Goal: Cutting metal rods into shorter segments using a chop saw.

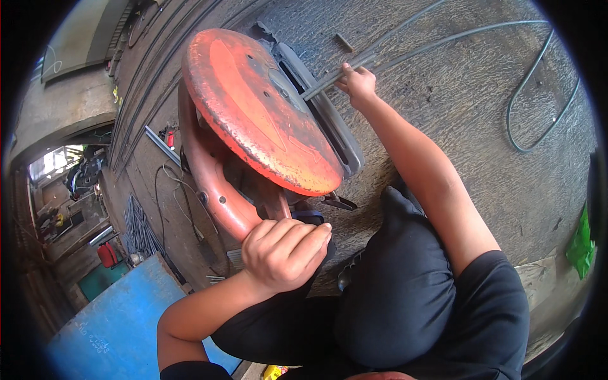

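In the head view, the orange-red metal cutting machine with a scuffed oval guard [263,120] stands toward 11 o'clock, in front of the black-clad knees, apparently set there so that both arms can reach it. The left hand [282,253], near 6 o'clock, is wrapped right round the end of the salmon-coloured curved handle [225,206], thumb and fingers folded down; a full fist there probably gives firm control of the machine's upper part.

At 1 o'clock the right hand [358,83] closes its fingers round the thin grey metal rods [323,85], holding them just outside the machine, likely to steady them close to where they enter. Their near ends pass over the long dark-grey metal base [345,139] and vanish beneath the guard; whether anything clamps them there cannot be told. The rods fan out from the hand toward 1 and 2 o'clock, probably trailing loose because of their length. A short grey rod piece [344,42] lies beyond the hand, near 12 o'clock.
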A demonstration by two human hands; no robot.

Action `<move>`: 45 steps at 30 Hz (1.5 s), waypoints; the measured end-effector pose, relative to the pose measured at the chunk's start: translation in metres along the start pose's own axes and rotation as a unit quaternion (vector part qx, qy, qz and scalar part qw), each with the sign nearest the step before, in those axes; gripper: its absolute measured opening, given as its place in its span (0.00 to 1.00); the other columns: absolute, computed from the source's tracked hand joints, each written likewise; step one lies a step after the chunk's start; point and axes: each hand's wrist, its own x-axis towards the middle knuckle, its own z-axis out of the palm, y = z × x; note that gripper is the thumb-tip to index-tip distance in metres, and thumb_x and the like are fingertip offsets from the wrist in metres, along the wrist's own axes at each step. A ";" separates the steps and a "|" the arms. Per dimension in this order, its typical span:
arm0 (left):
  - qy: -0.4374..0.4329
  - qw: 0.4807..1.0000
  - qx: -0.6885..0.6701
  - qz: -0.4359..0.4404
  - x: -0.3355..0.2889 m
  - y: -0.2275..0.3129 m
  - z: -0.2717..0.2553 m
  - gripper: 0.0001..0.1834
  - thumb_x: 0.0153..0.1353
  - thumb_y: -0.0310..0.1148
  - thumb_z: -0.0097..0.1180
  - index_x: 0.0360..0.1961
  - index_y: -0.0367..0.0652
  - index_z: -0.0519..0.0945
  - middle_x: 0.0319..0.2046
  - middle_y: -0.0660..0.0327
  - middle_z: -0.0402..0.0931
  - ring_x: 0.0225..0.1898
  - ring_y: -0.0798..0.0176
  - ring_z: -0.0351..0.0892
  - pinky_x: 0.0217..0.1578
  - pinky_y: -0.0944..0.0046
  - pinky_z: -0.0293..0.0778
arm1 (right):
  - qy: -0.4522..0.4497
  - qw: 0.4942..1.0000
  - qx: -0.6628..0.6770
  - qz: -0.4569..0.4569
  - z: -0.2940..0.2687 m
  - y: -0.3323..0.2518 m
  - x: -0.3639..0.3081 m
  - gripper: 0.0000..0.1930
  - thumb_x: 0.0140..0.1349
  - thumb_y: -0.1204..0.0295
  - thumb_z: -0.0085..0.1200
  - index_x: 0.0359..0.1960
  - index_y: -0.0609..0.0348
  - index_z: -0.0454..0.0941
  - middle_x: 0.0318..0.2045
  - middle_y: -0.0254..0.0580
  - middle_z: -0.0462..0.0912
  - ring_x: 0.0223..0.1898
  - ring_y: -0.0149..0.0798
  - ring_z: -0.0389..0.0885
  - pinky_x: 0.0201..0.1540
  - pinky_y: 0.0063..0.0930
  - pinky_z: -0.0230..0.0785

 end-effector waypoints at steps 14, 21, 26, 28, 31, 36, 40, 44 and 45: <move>-0.021 0.999 0.034 0.002 -0.003 0.002 0.013 0.06 0.48 0.30 0.63 0.29 0.43 0.82 0.21 0.67 0.77 0.22 0.66 0.75 0.22 0.65 0.63 | 0.027 1.000 -0.001 -0.002 0.000 0.007 0.007 0.11 0.64 0.71 0.54 0.39 0.69 0.75 0.31 0.45 0.80 0.31 0.38 0.81 0.33 0.31 0.83; -0.018 0.999 0.041 -0.006 -0.004 0.003 0.015 0.06 0.47 0.30 0.63 0.29 0.44 0.82 0.22 0.68 0.77 0.22 0.66 0.75 0.22 0.65 0.63 | 0.035 0.999 -0.040 0.000 0.003 0.006 0.007 0.12 0.64 0.70 0.55 0.40 0.69 0.75 0.31 0.46 0.80 0.31 0.37 0.82 0.32 0.30 0.83; -0.034 0.998 0.060 -0.009 -0.005 0.003 0.019 0.06 0.47 0.30 0.63 0.29 0.44 0.82 0.22 0.68 0.77 0.22 0.66 0.74 0.23 0.65 0.63 | 0.023 1.000 -0.015 0.001 -0.003 0.012 0.014 0.13 0.63 0.70 0.55 0.42 0.70 0.74 0.32 0.47 0.79 0.31 0.38 0.82 0.32 0.31 0.83; -0.029 0.998 0.061 -0.011 -0.005 0.004 0.019 0.06 0.47 0.30 0.63 0.29 0.44 0.82 0.22 0.68 0.77 0.22 0.66 0.74 0.23 0.65 0.63 | 0.011 1.000 0.001 0.001 -0.004 0.012 0.016 0.13 0.64 0.70 0.55 0.42 0.70 0.74 0.32 0.47 0.79 0.31 0.39 0.82 0.32 0.31 0.83; -0.027 0.997 0.065 -0.014 -0.006 0.004 0.019 0.06 0.47 0.30 0.63 0.29 0.44 0.81 0.22 0.67 0.77 0.23 0.66 0.74 0.23 0.65 0.63 | 0.000 1.000 0.014 0.003 -0.004 0.011 0.014 0.13 0.64 0.71 0.54 0.43 0.71 0.73 0.32 0.47 0.79 0.32 0.40 0.82 0.32 0.32 0.84; -0.029 0.997 0.068 -0.016 -0.006 0.004 0.019 0.06 0.47 0.30 0.62 0.29 0.44 0.81 0.23 0.67 0.77 0.23 0.66 0.74 0.23 0.65 0.63 | -0.007 1.000 0.010 0.012 -0.005 0.008 0.011 0.12 0.64 0.72 0.54 0.43 0.70 0.72 0.33 0.46 0.79 0.32 0.40 0.82 0.33 0.33 0.84; -0.032 0.997 0.073 -0.019 -0.005 0.005 0.019 0.06 0.48 0.30 0.62 0.29 0.45 0.81 0.23 0.67 0.77 0.23 0.66 0.74 0.23 0.64 0.63 | -0.008 1.000 0.012 0.004 -0.006 0.008 0.010 0.12 0.64 0.72 0.54 0.43 0.70 0.73 0.34 0.47 0.80 0.33 0.41 0.83 0.32 0.33 0.84; -0.033 0.997 0.073 -0.022 -0.005 0.005 0.019 0.06 0.48 0.30 0.62 0.29 0.45 0.81 0.23 0.67 0.77 0.23 0.66 0.74 0.24 0.64 0.63 | -0.018 1.000 0.004 0.001 -0.008 0.005 0.007 0.13 0.63 0.71 0.55 0.43 0.69 0.73 0.35 0.48 0.80 0.33 0.41 0.83 0.32 0.33 0.83; -0.033 0.996 0.074 -0.024 -0.005 0.005 0.019 0.06 0.48 0.30 0.62 0.29 0.45 0.81 0.23 0.67 0.77 0.23 0.66 0.74 0.24 0.64 0.63 | -0.016 1.000 0.003 0.001 -0.008 0.004 0.005 0.13 0.63 0.71 0.56 0.42 0.69 0.73 0.35 0.47 0.80 0.33 0.41 0.83 0.31 0.32 0.83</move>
